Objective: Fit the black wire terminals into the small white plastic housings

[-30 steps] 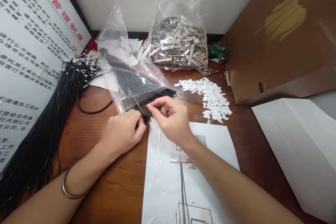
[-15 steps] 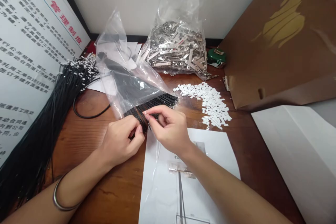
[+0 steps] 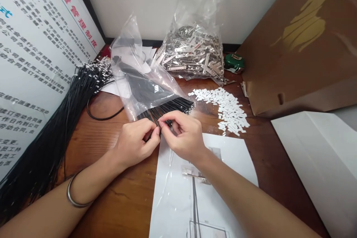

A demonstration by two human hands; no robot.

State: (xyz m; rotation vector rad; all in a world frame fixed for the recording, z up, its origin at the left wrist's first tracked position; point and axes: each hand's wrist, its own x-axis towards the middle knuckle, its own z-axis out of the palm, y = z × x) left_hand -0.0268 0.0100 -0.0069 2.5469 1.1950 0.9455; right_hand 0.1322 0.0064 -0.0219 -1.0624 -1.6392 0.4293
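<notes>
Black cord bundle [image 3: 167, 107] lies mid-table, half inside a clear plastic bag [image 3: 134, 67]. Its loose ends fan out of the bag's mouth toward the person.

Left to right:
- Printed notice board [image 3: 30, 63] leans at far left. Along its foot lies a second, longer sheaf of white-tipped black cords [image 3: 52, 134], apart from the bagged one.
- Metal bangle [image 3: 73, 198] on the left wrist.
- Left hand [image 3: 136, 144] is curled almost closed, thumb against forefinger, nipping strands at the bundle's near end.
- Right hand [image 3: 182, 135] is just beside it, fingertips meeting, thumb and forefinger pinched tight on the same ends. One strand or several: too fine to tell.
- Printed sheet [image 3: 234, 152] lies under the right wrist on the wooden table [image 3: 117, 200].
- Further back: bag of metal clips [image 3: 192, 52], heap of small white pieces [image 3: 228, 106], small green object [image 3: 234, 63].
- Brown paper bag [image 3: 301, 44] and white folded card [image 3: 320, 156] at far right.

Handling, my read: strands are light, thin and limp, probably smooth-jacketed, so they slip and tangle easily. Best grip is a fingertip pinch close to the free end, with the other hand pinning the rest of the bundle at the bag's mouth.
</notes>
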